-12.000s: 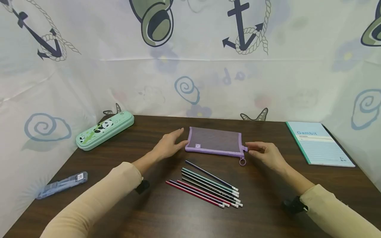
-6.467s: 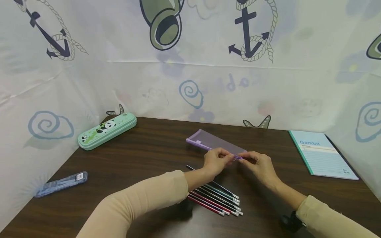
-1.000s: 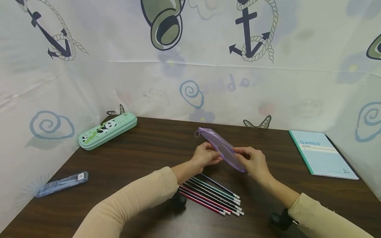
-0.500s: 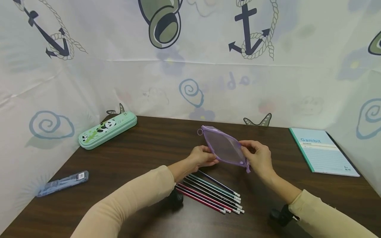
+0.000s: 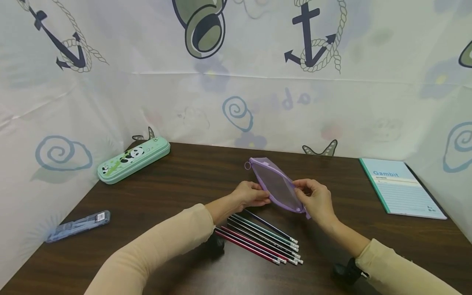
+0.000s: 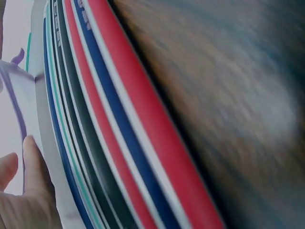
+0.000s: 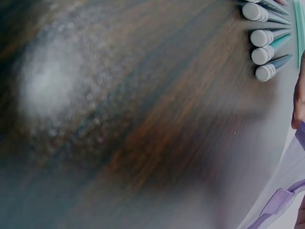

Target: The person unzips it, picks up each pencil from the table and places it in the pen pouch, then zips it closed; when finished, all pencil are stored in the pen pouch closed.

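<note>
A purple mesh zip pouch (image 5: 277,186) is tilted between my two hands, its purple-trimmed edges bowed apart and its zipper ring at the far left corner. My left hand (image 5: 250,194) pinches its near left edge between thumb and fingers. On the other side, my right hand (image 5: 316,201) grips the right edge close to the small purple tab (image 7: 277,202). Several pencils (image 5: 262,239) in red, dark and green lie side by side just below the pouch, white erasers toward the right. My left hand and forearm overlap their far left ends.
At the back left sits a mint panda pencil case (image 5: 134,160). A clear bluish plastic case (image 5: 79,226) lies by the left table edge. The notebook marked Gambit (image 5: 402,188) is at the right. A patterned cloth (image 5: 177,98) walls the table's back and sides.
The pouch lay flat first; then both hands pinched its zipper end. It has since been turned, ring now far left, with its edges spread. Lately it tilts slightly; the pencils stay put.
</note>
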Motion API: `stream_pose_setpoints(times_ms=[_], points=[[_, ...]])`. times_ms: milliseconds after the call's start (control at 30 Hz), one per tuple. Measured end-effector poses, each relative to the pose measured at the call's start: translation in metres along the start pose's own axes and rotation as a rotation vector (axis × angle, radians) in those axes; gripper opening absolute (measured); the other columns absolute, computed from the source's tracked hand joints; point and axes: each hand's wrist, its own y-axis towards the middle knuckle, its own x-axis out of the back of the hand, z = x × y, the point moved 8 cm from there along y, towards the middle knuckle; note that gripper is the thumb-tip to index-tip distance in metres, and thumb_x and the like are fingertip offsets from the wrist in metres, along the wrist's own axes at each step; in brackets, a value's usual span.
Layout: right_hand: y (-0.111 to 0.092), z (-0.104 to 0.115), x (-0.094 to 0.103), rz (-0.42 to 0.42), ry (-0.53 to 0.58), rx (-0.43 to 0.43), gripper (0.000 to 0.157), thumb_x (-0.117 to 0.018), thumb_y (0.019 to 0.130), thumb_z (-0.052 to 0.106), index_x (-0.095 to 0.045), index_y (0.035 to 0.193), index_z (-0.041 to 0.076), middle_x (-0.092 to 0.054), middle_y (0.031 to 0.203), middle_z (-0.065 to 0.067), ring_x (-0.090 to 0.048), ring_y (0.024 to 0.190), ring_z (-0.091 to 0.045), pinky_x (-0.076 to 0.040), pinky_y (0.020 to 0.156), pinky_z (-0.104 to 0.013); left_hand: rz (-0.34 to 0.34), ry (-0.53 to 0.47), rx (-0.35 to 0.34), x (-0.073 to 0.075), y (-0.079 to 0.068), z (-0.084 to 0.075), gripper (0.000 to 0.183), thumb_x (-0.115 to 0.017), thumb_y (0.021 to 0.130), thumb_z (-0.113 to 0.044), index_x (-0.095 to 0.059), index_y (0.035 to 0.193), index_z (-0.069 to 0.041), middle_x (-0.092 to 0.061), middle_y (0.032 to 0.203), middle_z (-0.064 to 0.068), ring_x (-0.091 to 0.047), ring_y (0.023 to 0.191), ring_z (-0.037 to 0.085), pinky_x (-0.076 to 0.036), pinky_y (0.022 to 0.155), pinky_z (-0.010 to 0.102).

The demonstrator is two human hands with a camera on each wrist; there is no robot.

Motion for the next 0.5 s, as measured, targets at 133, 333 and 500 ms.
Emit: stream_pose_setpoints(times_ms=[133, 333, 500], points=[[0.000, 0.000, 0.001, -0.006, -0.008, 0.006, 0.013, -0.064, 0.081, -0.006, -0.070, 0.091, -0.001, -0.066, 0.079, -0.012, -0.054, 0.066, -0.001, -0.045, 0.056, -0.007, 0.076, 0.053, 0.013, 0.007, -0.003, 0.000, 0.018, -0.061, 0.090, -0.002, -0.060, 0.105, 0.008, -0.068, 0.085, 0.009, -0.068, 0.074, 0.013, -0.058, 0.075, 0.025], [0.000, -0.001, 0.003, -0.011, -0.019, 0.008, 0.012, -0.065, 0.082, -0.006, -0.070, 0.091, -0.001, -0.068, 0.080, -0.013, -0.054, 0.065, 0.000, -0.045, 0.056, -0.008, 0.229, 0.150, -0.034, 0.012, -0.007, -0.002, 0.021, -0.059, 0.091, -0.002, -0.059, 0.110, 0.005, -0.069, 0.095, 0.009, -0.068, 0.085, 0.016, -0.056, 0.084, 0.032], [-0.001, -0.001, 0.003, -0.010, -0.035, 0.013, 0.012, -0.065, 0.082, -0.004, -0.070, 0.091, 0.000, -0.068, 0.081, -0.013, -0.054, 0.064, 0.001, -0.046, 0.055, -0.010, 0.378, 0.278, -0.103, 0.009, -0.010, -0.006, 0.021, -0.062, 0.089, -0.002, -0.061, 0.109, 0.004, -0.070, 0.097, 0.007, -0.066, 0.087, 0.015, -0.055, 0.088, 0.035]])
